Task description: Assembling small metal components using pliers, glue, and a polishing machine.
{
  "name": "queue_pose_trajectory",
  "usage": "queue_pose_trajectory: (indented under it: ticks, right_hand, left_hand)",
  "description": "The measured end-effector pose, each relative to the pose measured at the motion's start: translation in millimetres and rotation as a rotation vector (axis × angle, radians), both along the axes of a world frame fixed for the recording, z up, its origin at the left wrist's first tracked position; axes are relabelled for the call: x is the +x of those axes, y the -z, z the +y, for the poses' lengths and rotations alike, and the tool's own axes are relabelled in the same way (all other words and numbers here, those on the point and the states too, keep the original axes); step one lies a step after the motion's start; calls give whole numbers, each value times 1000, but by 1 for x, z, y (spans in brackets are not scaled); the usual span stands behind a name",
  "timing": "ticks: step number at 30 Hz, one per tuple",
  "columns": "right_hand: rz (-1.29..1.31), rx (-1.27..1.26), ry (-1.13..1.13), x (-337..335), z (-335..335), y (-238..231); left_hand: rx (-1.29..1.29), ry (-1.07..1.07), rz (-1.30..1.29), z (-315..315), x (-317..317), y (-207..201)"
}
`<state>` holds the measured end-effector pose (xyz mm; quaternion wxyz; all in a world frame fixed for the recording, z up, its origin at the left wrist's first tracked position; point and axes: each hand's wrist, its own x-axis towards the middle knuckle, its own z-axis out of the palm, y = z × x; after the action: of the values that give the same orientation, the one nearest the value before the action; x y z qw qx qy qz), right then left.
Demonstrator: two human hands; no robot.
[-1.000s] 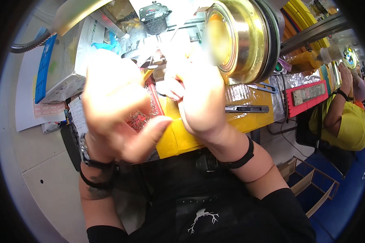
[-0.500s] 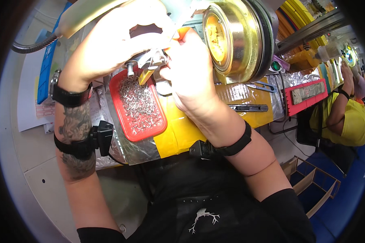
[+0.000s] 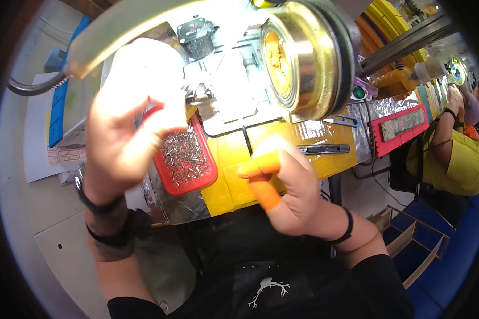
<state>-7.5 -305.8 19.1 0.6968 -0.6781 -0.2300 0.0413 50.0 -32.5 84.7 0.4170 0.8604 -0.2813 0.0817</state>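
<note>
While left hand (image 3: 129, 119) partly hides red tray (image 3: 212, 176), grip unclear; right hand (image 3: 296, 201) half-spread near black cutter (image 3: 324, 149).

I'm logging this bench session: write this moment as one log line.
Left hand: blurred, partly hiding red plastic tray of small metal pieces, grip unclear | Right hand: orange-covered thumb and finger close together, nothing visibly held

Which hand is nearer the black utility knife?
Right: the right hand is near the left end of the black utility knife; the left hand is farther left, by the red tray.
</note>
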Motion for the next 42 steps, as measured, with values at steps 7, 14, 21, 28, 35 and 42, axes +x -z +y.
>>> queue_pose_trajectory:
  ticks: [7, 14, 21, 28, 35, 42]
  right_hand:
    - [-598, -702, -102, 33, -17, 16]
    - [-587, -468, -80, 40, -16, 27]
    - [-559, -283, 168, 31, 12, 41]
    - [-645, -320, 266, 33, 14, 43]
    - [-564, -355, 237, 30, 15, 37]
    - [-450, -415, 151, -2, -18, -21]
  left_hand:
    - [220, -163, -442, -25, -49, 32]
    - [44, -84, -455, -14, -46, 58]
    - [-56, 86, -323, -10, -43, 61]
    - [-66, 65, -355, -13, -46, 61]
    - [-22, 135, -346, -12, -42, 63]
    - [-27, 111, -326, -11, -37, 65]
